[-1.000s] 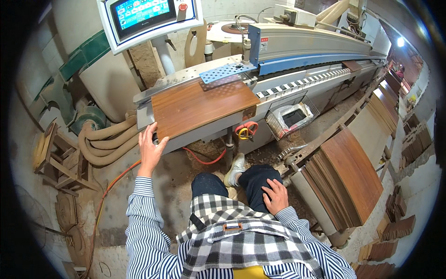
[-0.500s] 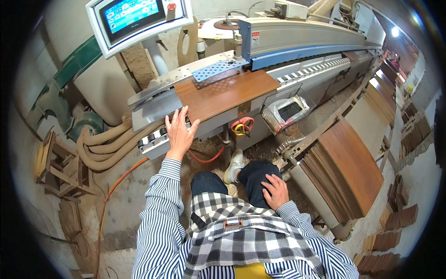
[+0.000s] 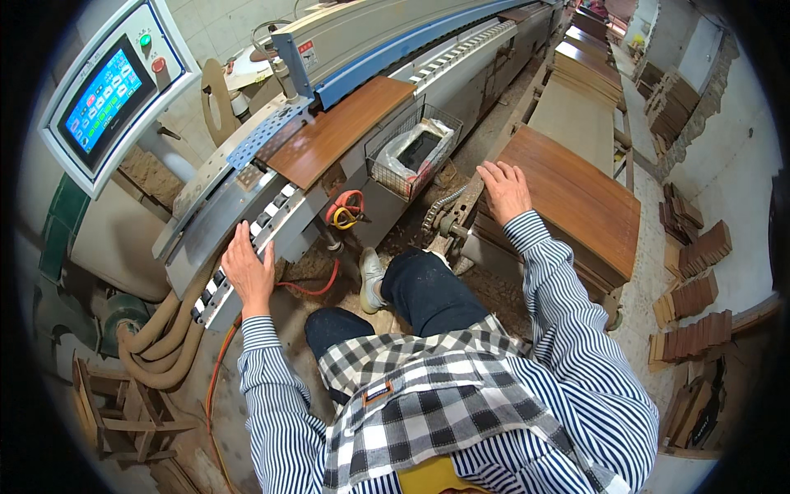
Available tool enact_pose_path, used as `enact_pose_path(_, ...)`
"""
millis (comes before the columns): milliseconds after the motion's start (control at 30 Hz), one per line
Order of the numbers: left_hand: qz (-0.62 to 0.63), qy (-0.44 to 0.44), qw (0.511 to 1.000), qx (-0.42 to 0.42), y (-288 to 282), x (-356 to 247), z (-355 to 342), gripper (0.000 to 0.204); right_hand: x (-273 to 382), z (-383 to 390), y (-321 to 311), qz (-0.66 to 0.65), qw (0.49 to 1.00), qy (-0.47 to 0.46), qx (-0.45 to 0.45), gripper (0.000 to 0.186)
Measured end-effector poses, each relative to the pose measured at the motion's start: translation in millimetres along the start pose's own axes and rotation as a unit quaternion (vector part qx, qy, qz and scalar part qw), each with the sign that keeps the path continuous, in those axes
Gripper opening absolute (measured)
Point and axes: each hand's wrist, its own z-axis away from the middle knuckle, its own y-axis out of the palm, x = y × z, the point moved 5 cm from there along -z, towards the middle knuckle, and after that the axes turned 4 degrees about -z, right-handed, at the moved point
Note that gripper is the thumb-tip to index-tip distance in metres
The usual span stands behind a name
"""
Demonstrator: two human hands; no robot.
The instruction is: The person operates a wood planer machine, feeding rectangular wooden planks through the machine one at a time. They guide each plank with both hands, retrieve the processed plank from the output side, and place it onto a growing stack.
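- A long machine bed [image 3: 206, 239] is seen running from left of centre to the upper edge, above a dusty floor [image 3: 494, 306]; a pale tiled wall [image 3: 193, 29] is noted at upper left.
- A smooth, rectangular, brown wood-grain board [image 3: 354, 128] is laid on the bed at upper centre, beside a blue perforated plate [image 3: 265, 133].
- Similar boards are held in a stack [image 3: 572, 202] right of centre, the top one glossy.
- The left hand [image 3: 249, 270] is placed at the black-and-white rollers [image 3: 270, 212], left of centre; it is open, fingers extended, with nothing gripped.
- The right hand [image 3: 505, 193] is found open at the stack's left edge; whether the top board is pressed cannot be told.
- A control panel [image 3: 115, 92] is mounted at upper left.
- A wire basket [image 3: 414, 156] and red and yellow handles [image 3: 346, 211] are hung between the hands.
- Ribbed hoses [image 3: 160, 350] and a wooden stool [image 3: 136, 420] are crowded at lower left.
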Motion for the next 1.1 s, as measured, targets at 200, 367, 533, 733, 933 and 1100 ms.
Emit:
enact_pose_path(200,0.002,-0.011,1.000,0.013,2,1,3,0.065,18,31,-31,-0.043,0.999,0.001,-0.006,0.035)
enact_pose_path(367,0.011,-0.011,1.000,0.008,-2,1,3,0.063,50,81,-89,-0.118,0.989,-0.001,-0.090,0.028)
enact_pose_path(533,0.017,-0.013,1.000,0.009,-1,1,3,0.062,-6,156,-50,-0.486,0.773,0.398,-0.086,0.029)
enact_pose_path(733,0.019,-0.016,1.000,0.016,0,2,1,0.061,-48,166,-49,-0.630,0.483,0.559,-0.239,0.031)
enact_pose_path(933,0.029,-0.016,0.999,0.014,-2,4,1,0.061,4,156,-37,-0.733,0.473,0.481,-0.085,0.032)
enact_pose_path(1100,0.036,-0.010,0.999,0.007,-7,6,3,0.061,2,188,-42,-0.765,0.318,0.512,-0.226,0.035)
